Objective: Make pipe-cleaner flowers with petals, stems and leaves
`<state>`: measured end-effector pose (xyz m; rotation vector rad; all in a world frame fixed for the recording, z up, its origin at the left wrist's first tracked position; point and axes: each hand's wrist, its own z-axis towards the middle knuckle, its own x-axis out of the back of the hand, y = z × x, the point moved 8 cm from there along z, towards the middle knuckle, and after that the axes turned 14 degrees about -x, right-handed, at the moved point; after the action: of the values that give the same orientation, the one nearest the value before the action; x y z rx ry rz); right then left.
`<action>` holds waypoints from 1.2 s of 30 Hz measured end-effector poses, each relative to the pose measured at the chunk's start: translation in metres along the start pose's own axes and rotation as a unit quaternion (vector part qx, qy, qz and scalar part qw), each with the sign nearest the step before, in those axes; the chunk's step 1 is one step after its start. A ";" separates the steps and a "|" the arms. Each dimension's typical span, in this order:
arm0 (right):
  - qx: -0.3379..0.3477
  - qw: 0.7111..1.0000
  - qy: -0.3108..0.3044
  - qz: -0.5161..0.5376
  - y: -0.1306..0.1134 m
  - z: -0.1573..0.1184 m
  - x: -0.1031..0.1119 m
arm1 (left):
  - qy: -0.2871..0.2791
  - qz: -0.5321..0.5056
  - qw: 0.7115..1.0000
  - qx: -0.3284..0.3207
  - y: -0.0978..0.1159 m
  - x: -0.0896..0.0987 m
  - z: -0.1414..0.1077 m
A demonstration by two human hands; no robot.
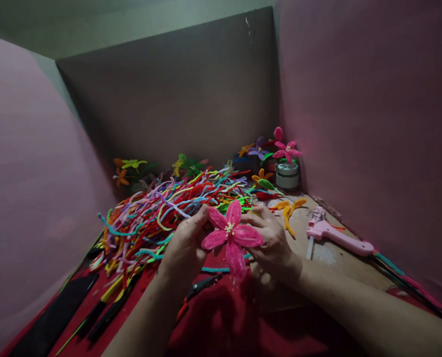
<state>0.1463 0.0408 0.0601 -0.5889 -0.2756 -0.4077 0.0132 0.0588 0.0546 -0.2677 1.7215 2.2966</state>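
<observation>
Pink panels [369, 109] flank a red-covered tabletop [209, 332], where tangled, fuzzy pipe cleaners [186, 198] lie beyond the left hand [187, 243] and right hand [275, 248], whose grip pinches a plush, five-petalled pink flower [234, 243] between them, pale beady stamens [229, 228] clustered at its center.

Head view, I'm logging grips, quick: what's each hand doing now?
Left hand: closed, holding the pink flower at its left side.
Right hand: closed, holding the same flower at its right side; fingertips partly hidden.
</observation>
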 end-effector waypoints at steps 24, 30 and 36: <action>0.034 0.999 -0.017 -0.006 -0.001 -0.004 -0.006 | 0.099 -0.074 0.990 0.068 -0.011 0.014 -0.002; -0.006 1.000 -0.023 0.006 0.007 -0.002 -0.007 | 0.005 0.044 0.999 -0.009 0.006 0.022 -0.003; -0.034 0.999 -0.012 0.029 0.007 0.000 -0.004 | -0.118 0.101 0.987 0.047 -0.005 0.007 -0.012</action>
<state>0.1462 0.0476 0.0554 -0.6676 -0.2682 -0.3546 0.0079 0.0489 0.0447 0.1992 1.7968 2.2641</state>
